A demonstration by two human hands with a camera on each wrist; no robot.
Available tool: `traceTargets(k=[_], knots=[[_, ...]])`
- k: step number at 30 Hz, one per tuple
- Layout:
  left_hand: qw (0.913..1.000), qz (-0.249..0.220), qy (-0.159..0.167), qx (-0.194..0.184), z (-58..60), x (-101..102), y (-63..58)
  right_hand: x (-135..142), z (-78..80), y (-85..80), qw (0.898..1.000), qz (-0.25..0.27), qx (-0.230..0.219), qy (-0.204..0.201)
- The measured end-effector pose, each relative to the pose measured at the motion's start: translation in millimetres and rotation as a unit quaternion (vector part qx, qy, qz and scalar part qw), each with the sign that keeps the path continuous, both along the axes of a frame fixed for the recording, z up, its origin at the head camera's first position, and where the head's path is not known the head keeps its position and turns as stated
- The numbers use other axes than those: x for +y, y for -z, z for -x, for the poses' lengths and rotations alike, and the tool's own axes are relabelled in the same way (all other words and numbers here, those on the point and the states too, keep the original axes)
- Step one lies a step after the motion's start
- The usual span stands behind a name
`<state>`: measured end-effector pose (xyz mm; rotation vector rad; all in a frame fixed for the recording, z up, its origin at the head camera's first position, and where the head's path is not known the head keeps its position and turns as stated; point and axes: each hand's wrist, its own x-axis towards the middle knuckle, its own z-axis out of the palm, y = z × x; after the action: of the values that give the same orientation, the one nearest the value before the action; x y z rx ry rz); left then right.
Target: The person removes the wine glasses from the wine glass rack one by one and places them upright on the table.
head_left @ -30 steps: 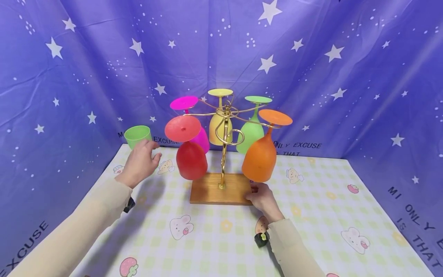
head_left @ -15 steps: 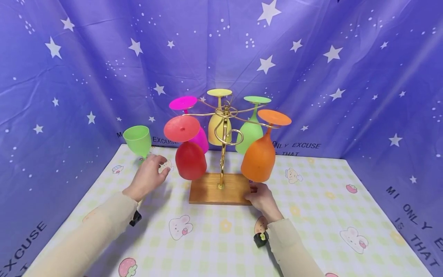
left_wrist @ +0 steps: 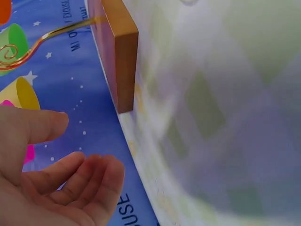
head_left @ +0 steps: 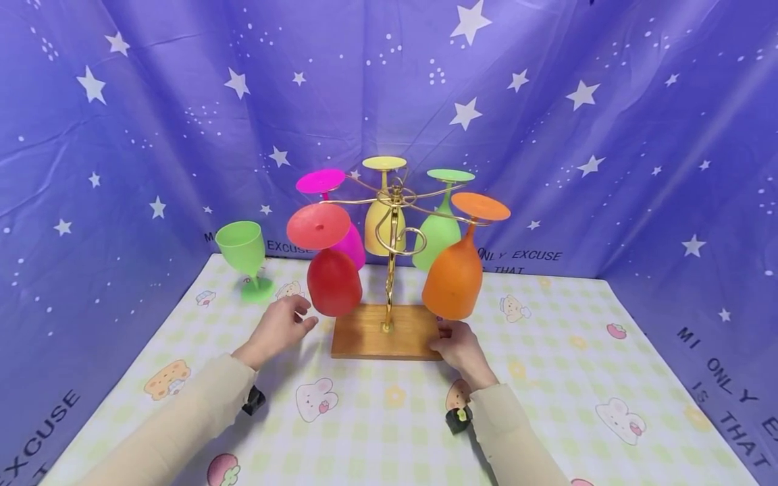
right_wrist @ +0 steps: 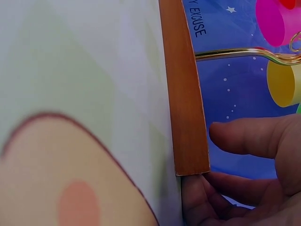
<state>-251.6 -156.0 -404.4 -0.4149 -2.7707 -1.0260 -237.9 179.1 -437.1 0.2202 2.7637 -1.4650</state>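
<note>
A wine glass rack with a gold metal post (head_left: 392,283) rises from a wooden base (head_left: 371,337) in the head view. Upside down from its arms hang a red goblet (head_left: 334,283), a magenta one, a yellow one, a light green one and an orange goblet (head_left: 452,287). My right hand (head_left: 463,347) holds the base's right end, thumb at the top edge and fingers against the side. Apart from the base's left end, my left hand (head_left: 278,331) hovers with loosely bent fingers and nothing in them. Behind it stands an upright green goblet (head_left: 241,250).
A checkered tablecloth (head_left: 547,391) with cartoon prints covers the table. Blue star-patterned curtains (head_left: 200,135) close in the back and both sides. The upright green goblet is near the table's back left corner.
My left hand has moved right and toward me, away from the upright green goblet to the base's left side. My right hand stays at the base.
</note>
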Motion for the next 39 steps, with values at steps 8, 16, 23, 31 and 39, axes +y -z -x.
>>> traceTargets(k=[8, 16, 23, 31, 39], knots=[[0.9988, -0.036, 0.001, -0.033, -4.1, 16, 9.1, 0, 0.2, 0.5, 1.0, 0.006, -0.005, -0.003], [0.9974, -0.039, -0.006, -0.06, -6.4, 30, 16.7, 0, 1.0, 1.4, 1.0, 0.012, -0.004, -0.003], [0.9962, -0.053, -0.01, -0.068, -8.6, 37, 21.6, 2, 0.5, -0.1, 1.0, 0.006, -0.003, -0.005], [0.9954, -0.06, -0.003, -0.075, -11.4, 44, 25.4, 1, 1.7, 1.2, 1.0, 0.015, -0.004, -0.009], [0.9929, -0.066, -0.027, -0.095, -12.3, 48, 29.7, 2, 0.9, -1.3, 1.0, 0.014, 0.006, -0.008]])
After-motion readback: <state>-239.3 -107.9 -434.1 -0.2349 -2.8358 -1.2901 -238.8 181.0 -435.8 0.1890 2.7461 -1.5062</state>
